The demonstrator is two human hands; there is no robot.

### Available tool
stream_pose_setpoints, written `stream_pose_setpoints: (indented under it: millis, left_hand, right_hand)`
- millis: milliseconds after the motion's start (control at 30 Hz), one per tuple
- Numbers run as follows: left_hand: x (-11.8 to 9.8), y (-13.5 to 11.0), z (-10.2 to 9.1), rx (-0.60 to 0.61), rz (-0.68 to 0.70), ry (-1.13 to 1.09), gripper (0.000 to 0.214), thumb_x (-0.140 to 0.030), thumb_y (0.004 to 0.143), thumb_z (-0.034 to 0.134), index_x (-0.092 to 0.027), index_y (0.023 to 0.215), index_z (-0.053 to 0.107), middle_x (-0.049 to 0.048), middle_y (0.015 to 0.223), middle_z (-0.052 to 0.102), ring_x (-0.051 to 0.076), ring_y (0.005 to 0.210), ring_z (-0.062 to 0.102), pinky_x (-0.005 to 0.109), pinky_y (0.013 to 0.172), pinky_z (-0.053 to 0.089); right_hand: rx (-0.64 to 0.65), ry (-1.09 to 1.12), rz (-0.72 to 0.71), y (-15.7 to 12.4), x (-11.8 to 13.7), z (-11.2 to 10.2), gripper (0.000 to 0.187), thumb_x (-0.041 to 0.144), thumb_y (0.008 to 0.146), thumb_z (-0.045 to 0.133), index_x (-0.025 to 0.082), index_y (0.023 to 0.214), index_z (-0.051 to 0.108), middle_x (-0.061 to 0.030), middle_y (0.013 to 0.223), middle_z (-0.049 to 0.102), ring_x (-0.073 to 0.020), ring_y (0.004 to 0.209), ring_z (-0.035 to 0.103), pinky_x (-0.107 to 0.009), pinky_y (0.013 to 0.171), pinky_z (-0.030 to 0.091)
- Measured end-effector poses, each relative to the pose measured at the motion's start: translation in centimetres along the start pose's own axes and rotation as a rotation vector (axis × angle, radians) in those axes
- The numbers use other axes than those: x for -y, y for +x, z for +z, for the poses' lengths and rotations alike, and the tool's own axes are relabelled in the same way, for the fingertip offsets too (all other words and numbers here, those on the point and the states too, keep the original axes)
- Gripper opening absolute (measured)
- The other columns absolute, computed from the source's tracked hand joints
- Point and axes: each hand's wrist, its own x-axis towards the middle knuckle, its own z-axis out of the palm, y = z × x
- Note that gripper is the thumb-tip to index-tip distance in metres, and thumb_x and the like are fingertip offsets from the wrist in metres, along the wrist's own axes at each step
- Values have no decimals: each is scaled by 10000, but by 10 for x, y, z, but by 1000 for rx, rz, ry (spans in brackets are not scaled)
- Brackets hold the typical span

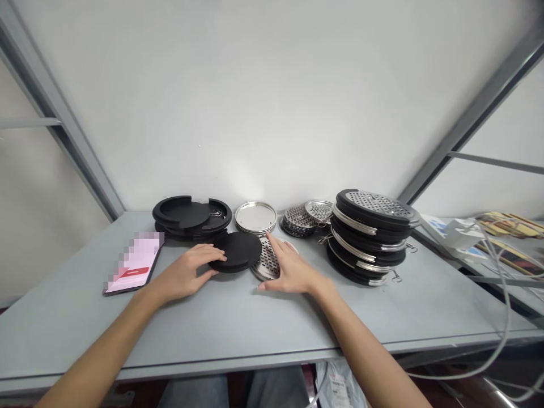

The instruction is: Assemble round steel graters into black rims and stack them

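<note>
My left hand grips the left edge of a flat black disc, thumb below and fingers on top. The disc sits tilted a little over the edge of a perforated metal grater plate. My right hand rests on the right part of that plate, fingers stretched out and thumb apart near its front edge. Behind them lies a stack of plain metal rimmed discs. Black rings with a notch are stacked at the back left, with a black disc and a small wire clip on them.
A tall stack of black rings and metal bands with wire clips stands to the right. Perforated metal plates are piled beside it. A phone lies at the left. White cables hang by the right table edge.
</note>
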Motion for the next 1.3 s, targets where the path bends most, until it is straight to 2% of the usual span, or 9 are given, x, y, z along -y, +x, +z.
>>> stream_pose_setpoints:
  millis: [100, 267, 433, 533, 767, 867, 1000, 1100, 1300]
  left_hand:
    - [6, -2, -7, 122, -65, -38, 251, -148, 812, 570, -228, 1036, 649, 42, 1153, 686, 247, 1186, 575, 483, 1104, 374]
    - [14, -6, -12, 224, -121, -80, 253, -61, 684, 499, -216, 859, 596, 37, 1168, 671, 253, 1245, 535, 452, 1115, 360]
    - [16, -9, -14, 213, -173, -58, 271, -48, 642, 461, -217, 836, 546, 50, 1199, 648, 259, 1240, 535, 402, 1019, 456]
    - [14, -9, -14, 205, -182, -47, 268, -51, 638, 463, -216, 837, 535, 54, 1213, 638, 260, 1218, 549, 385, 983, 478]
    - [8, -7, -8, 217, -121, -52, 278, -37, 653, 458, -211, 854, 536, 54, 1148, 655, 245, 1247, 522, 406, 1066, 405]
    - [0, -3, -5, 221, -90, -57, 297, -38, 661, 480, -212, 889, 559, 53, 1171, 644, 243, 1272, 495, 410, 1095, 377]
    - [-13, 2, 0, 213, -45, -74, 276, -67, 674, 545, -209, 906, 592, 55, 1216, 624, 257, 1300, 461, 448, 1161, 269]
    - [-17, 4, 5, 190, -68, -101, 264, -168, 729, 626, -213, 989, 608, 74, 1301, 574, 275, 1321, 435, 454, 1142, 308]
    - [-15, 5, 15, 134, -135, -123, 614, -329, 736, 739, -261, 1299, 503, 90, 1483, 397, 310, 1367, 367, 494, 1122, 333]
  right_hand:
    - [90, -43, 28, -1, -1, 1, 1214, 619, 618, 734, 105, 1519, 103, -223, 1532, 256, -384, 1411, 240, -561, 1142, 183]
    - [70, -111, 9, -1, 5, -5, 966, 422, 637, 743, 79, 1445, 340, -229, 1433, 430, -369, 1331, 389, -464, 1089, 320]
    - [24, -88, -17, -7, 9, -27, 607, 291, 680, 686, 143, 1255, 559, -116, 1029, 697, -252, 893, 642, -325, 773, 475]
    - [-44, -58, -25, -10, 8, -36, 442, 249, 738, 628, 169, 1172, 611, -57, 868, 713, -174, 693, 621, -262, 647, 438]
    - [-221, -73, -38, -10, 5, -33, 291, 262, 804, 582, 176, 1067, 673, -54, 855, 725, -138, 609, 611, -240, 611, 430]
    - [-232, -59, -109, -8, 9, -25, 270, 261, 806, 589, 189, 1051, 676, -61, 906, 729, -155, 685, 648, -246, 649, 463]
    - [-140, -71, -255, -4, 16, -14, 272, 264, 768, 655, 202, 1032, 678, -79, 1008, 720, -215, 908, 673, -290, 774, 508]
    - [-69, -82, -283, -1, 19, -9, 291, 259, 757, 676, 204, 1043, 679, -88, 1082, 705, -240, 1012, 657, -334, 867, 512]
    - [38, -12, -255, -1, 22, -8, 435, 242, 712, 681, 212, 1145, 661, -97, 1277, 623, -269, 1214, 557, -414, 1058, 414]
